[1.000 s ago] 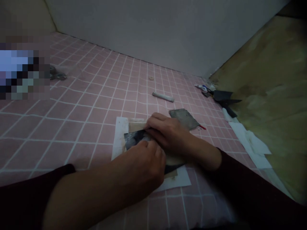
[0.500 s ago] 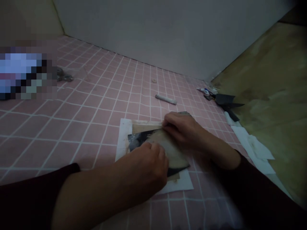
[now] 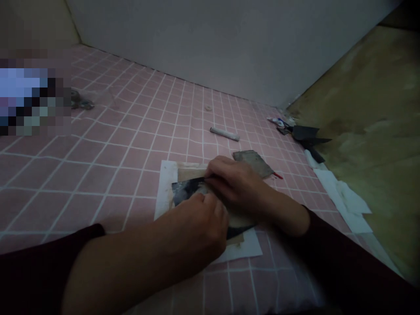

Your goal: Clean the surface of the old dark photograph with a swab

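the left hand (image 3: 197, 229) and right hand (image 3: 236, 186) curl over a dark glossy sheet (image 3: 187, 190), fingers pressed down; whether either pinches it cannot be told. they hide its middle, leaving a pale patch showing at lower centre. it lies on tan paper (image 3: 188, 171) over white paper (image 3: 166, 183), on a pink tiled surface (image 3: 114, 175). just above the right hand, a grey metal plate (image 3: 252, 162) now shows fully, no longer mostly covered by that hand. farther up lies a grey stick (image 3: 225, 134); a pixelated patch (image 3: 26, 100) at upper left cannot be made out.
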The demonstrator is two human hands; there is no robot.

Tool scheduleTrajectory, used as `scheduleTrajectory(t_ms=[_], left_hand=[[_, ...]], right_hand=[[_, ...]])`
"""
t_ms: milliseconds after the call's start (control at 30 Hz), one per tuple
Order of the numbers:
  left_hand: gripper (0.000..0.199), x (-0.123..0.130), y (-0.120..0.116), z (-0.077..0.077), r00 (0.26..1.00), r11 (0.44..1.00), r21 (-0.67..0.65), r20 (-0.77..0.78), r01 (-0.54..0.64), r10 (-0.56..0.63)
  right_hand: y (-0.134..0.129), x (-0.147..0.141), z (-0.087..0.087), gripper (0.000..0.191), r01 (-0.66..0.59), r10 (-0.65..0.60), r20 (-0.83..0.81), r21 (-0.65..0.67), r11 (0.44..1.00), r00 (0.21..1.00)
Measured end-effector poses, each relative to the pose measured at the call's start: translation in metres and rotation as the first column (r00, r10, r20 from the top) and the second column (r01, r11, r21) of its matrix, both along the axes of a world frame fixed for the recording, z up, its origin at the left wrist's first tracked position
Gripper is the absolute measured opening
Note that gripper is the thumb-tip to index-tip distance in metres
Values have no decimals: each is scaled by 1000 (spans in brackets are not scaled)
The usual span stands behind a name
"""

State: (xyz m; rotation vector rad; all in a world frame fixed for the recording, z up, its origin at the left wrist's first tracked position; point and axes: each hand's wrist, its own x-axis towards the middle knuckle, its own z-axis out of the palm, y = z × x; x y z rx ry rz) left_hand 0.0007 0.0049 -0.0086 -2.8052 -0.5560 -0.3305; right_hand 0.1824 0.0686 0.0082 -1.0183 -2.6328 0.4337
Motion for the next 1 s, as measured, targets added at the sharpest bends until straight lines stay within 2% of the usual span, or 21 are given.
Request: scheduleTrajectory(t_ms=[100,233,433,600,733,800,933,1000], left_hand=[[13,0,0,0,1000,1000,2,6,-2,2],[13,-1,-1,1,999,1000,-11,-25,21,-21],[16,0,0,3,1000,1000,-11,-25,-11,11],[16,-1,0,2,999,1000,-9,-27,21,-22],[16,0,0,2,1000,1000,3,-16,-7,7],[15,0,0,2,1000,1000,13,-3,-4,4],[11,-1,0,2,1000,1000,-5,6,15,-15],[11,0,0,1,1000,1000,-5,15,15,-15]], right_hand=[[0,1,2,12,-23,23,23,-2,1000,999],[1,5,5,12,83,-90,141,56,995,986],[0,-3,2,14,-22,21,58,6,1000,998],[3,3,5,14,59,-64,131,38,997,989],[1,-4,2,16,1,-2,52,18,1000,999],[2,-1,2,15,-5,4,74,16,1000,997],[3,6,6,12,87,-93,166,45,995,982],[1,3,5,13,90,-95,133,41,995,987]])
